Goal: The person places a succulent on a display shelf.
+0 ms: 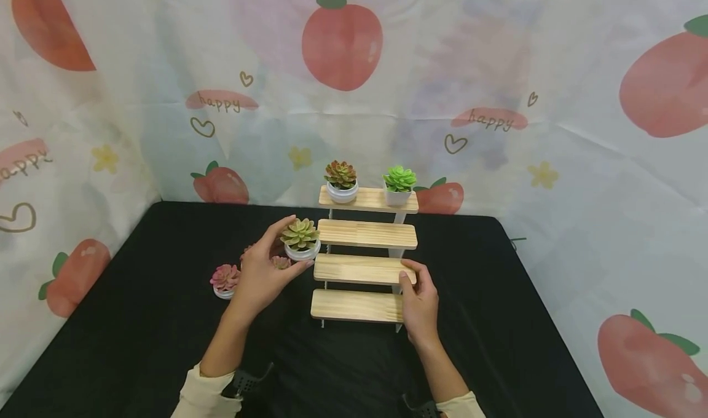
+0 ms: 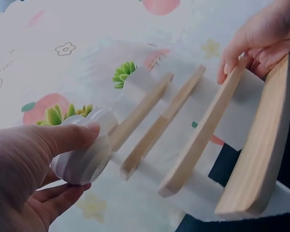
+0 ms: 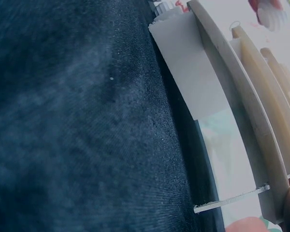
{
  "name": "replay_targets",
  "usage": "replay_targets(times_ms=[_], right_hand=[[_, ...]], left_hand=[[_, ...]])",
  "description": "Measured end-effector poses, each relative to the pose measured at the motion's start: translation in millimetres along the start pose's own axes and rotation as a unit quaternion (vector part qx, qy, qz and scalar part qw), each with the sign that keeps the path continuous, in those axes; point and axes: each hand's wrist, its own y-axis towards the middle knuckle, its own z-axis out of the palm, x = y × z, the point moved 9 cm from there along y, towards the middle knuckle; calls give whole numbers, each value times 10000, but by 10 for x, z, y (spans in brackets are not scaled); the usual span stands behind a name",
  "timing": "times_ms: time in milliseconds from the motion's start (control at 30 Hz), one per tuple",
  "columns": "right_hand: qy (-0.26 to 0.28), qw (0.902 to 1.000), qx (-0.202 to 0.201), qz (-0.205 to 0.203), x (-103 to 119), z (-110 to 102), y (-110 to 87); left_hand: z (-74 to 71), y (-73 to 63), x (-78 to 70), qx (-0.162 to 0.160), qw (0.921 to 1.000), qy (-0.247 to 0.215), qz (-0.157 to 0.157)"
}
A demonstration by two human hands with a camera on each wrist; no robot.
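**Yellow-green rosette succulent in a round white pot (image 1: 300, 238) in the left hand (image 1: 262, 279), right beside the pale wooden four-board stand (image 1: 365, 233)!**

And there's the pot, gripped between thumb and fingers, just off the left end of the second board from the top; whether it touches the wood, I can't tell. Over on the other side, the right hand (image 1: 420, 298) has the right end of the third board (image 1: 356, 269) between thumb and fingers.

Up on the top board, two plants: a reddish-brown succulent in a round white pot (image 1: 341, 183) at left, a bright green succulent in a square white pot (image 1: 399, 186) at right. Down left, on the black cloth (image 1: 475, 332), a pink succulent in a white pot (image 1: 225, 281), and a second pink succulent (image 1: 281, 262) half hidden behind the left hand. Cream sleeves (image 1: 207, 394) and black wrist straps (image 1: 243, 383) below; behind it all, a pale backdrop (image 1: 381, 138) of peaches, hearts and "happy"!
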Motion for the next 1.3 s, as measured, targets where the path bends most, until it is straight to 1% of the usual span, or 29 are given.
replay_targets(times_ms=[200,500,633,900,1100,1300], right_hand=[[64,10000,20,-13,2,8,0],[38,10000,2,-80,23,9,-1],[-33,10000,27,-72,24,21,-3],[-26,9999,-8,-100,30,11,-17],[58,9999,-18,-136,30,-1,-19],[60,9999,-8,-159,33,-5,-13]], left_hand=[[58,76,-41,-92,9999,42,-73],[203,153,-92,-75,9997,-233,-100],[286,186,-94,-16,9994,-308,-136],[446,276,-117,106,9995,-292,-19],[517,331,-136,171,9996,-200,-51],[576,393,-139,250,9995,-149,-158]])
